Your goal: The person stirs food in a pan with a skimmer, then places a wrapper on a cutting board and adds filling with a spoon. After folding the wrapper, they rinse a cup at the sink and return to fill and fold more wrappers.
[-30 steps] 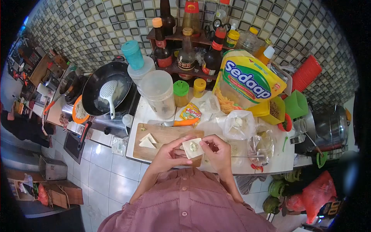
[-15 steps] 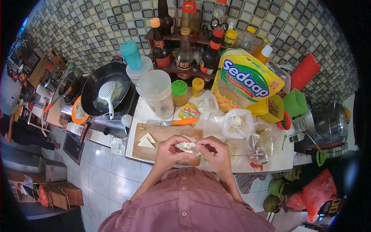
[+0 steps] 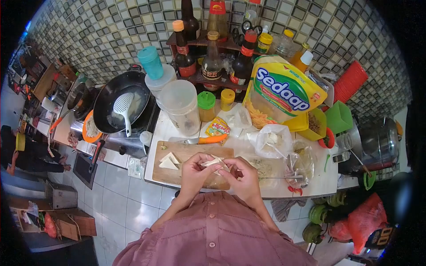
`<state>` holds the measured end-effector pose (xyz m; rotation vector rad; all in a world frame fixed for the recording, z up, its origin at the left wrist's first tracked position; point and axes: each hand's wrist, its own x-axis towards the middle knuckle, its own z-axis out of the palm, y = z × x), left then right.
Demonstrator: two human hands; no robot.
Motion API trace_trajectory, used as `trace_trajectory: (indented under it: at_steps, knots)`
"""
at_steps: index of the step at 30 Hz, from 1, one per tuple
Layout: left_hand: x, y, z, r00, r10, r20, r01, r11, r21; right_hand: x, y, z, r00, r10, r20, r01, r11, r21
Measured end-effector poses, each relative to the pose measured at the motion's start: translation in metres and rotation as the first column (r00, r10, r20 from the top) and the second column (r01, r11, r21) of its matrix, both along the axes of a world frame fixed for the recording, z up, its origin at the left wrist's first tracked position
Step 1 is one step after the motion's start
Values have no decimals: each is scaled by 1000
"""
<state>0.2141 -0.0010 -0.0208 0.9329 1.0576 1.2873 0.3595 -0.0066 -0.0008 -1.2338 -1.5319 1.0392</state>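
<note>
Over the wooden cutting board (image 3: 166, 176), my left hand (image 3: 194, 173) pinches one side of a pale dumpling wrapper (image 3: 214, 162). My right hand (image 3: 244, 177) has its thumb and fingers closed on the other side. The wrapper is folded over, and its inside is hidden. Several folded white triangles (image 3: 168, 162) lie at the board's left. Right of my hands is a spread of pale, speckled filling (image 3: 261, 167), with a thin metal utensil handle (image 3: 282, 177) by it.
Behind the board lie an orange-handled knife (image 3: 211, 139) and a seasoning packet (image 3: 217, 127). A white plastic bag (image 3: 274, 141) and a yellow Sedaap pouch (image 3: 279, 88) stand right. A black wok (image 3: 113, 99) with a white slotted spatula sits left. Another person (image 3: 31, 153) is at far left.
The wrapper was spread with filling showing in its middle; now it is folded over and the filling is covered. My hands have tilted inward. The person at far left now has a yellow object.
</note>
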Motion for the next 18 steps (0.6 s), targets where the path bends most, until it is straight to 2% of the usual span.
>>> trace_trajectory:
  at_steps: [5,7,11,13,18]
  knots:
    - [1,1,0,1000,3,30,-3,1000,-7,-1,0,1,997,-59,-47,55,995,-87]
    - [2,2,1,1000,7,23,-6,999,-50,-2,0,1,995,-76,-60,65,983,-172]
    - [-2,2,-1,999,-36,23,37,997,-62,-3,1,-11,990,-116,-74,107,988,-112]
    - [-4,3,-2,992,-102,79,109,990,-89,-2,2,-14,987,-128,-94,119,988,-101]
    - [-12,3,-5,990,-136,40,140,979,-148,-3,4,-16,978,-107,-178,77,983,-168]
